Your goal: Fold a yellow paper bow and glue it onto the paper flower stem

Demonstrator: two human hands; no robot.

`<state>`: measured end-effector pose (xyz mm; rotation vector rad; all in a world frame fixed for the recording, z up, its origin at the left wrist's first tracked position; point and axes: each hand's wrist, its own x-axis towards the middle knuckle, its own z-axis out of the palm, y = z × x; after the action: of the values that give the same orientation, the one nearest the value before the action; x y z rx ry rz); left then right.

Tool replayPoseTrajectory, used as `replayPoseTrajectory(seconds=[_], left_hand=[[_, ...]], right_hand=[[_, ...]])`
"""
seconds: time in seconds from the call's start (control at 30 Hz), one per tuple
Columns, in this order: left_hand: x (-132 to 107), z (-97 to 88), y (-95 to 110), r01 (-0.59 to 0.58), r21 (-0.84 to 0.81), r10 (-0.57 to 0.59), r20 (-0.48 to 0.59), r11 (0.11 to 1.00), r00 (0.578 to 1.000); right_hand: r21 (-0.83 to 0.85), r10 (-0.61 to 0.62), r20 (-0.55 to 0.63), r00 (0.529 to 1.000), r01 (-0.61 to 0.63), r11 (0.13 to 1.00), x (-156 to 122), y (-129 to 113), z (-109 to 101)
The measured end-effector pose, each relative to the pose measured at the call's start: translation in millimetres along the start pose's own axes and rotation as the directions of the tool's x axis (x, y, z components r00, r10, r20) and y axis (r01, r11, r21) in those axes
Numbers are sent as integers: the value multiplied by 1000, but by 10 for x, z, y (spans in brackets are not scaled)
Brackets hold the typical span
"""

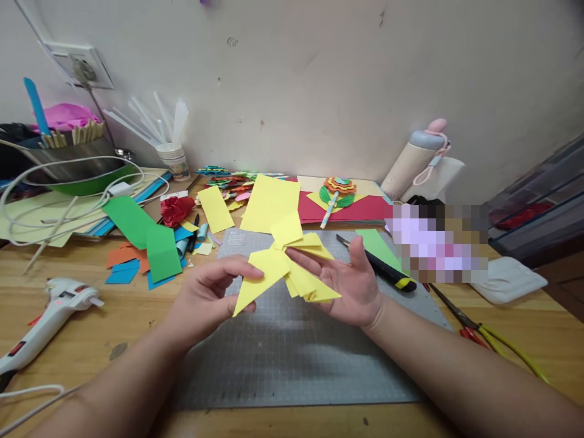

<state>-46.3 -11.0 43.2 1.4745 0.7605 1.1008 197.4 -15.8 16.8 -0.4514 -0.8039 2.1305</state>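
While we pinch one point of the folded yellow paper shape [270,266] with our left hand [201,298], our right hand [350,287] spreads palm-up under its other side, above the gray cutting mat [283,362].

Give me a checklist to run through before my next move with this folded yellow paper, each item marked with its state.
1. Folded yellow paper secured by left hand: ok, pinched between thumb and fingers.
2. Right hand at the paper: ok, palm open, fingers partly hidden by it.
3. Cutting mat beneath both hands: ok.
4. Utility knife well away from right hand: not ok, lying close beside it.
5. Glue gun apart from left hand: ok.
6. Glue gun cool: cannot tell.
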Motion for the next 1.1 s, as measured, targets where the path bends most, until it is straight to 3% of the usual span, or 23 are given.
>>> replayPoseTrajectory(seconds=[0.13, 0.27, 0.43, 0.5, 0.6, 0.7, 0.8, 0.87, 1.1], left_hand=[[7, -38, -49, 90, -99, -86, 44, 991, 995], [7, -74, -60, 258, -257, -233, 123, 931, 965], [15, -102, -8, 291, -211, -249, 202, 933, 947], [24, -124, 24, 295, -130, -254, 267, 947, 930], [37, -167, 84, 286, 87, -297, 365, 954, 882], [54, -204, 142, 211, 258, -316, 490, 943, 813], [75, -215, 170, 109, 279, -266, 618, 954, 740], [86, -212, 165, 99, 258, -248, 651, 961, 718], [98, -213, 91, 239, 199, -310, 542, 950, 781]], right_hand=[[-26, -41, 82, 996, 43, 999, -29, 37, -13], [-8, 87, 17, 996, -87, 996, -48, 16, -5], [-33, 180, 97, 979, -178, 984, -28, 23, 52], [-38, 218, 67, 974, -216, 976, -10, 71, 49], [-11, 253, -77, 964, -255, 967, 22, 157, 22], [28, 288, -148, 946, -287, 958, 44, 196, 1], [30, 304, -162, 939, -303, 953, 46, 181, 3], [27, 319, -160, 934, -319, 947, 38, 165, 13], [-113, 217, -77, 973, -225, 968, 1, 184, 61]])
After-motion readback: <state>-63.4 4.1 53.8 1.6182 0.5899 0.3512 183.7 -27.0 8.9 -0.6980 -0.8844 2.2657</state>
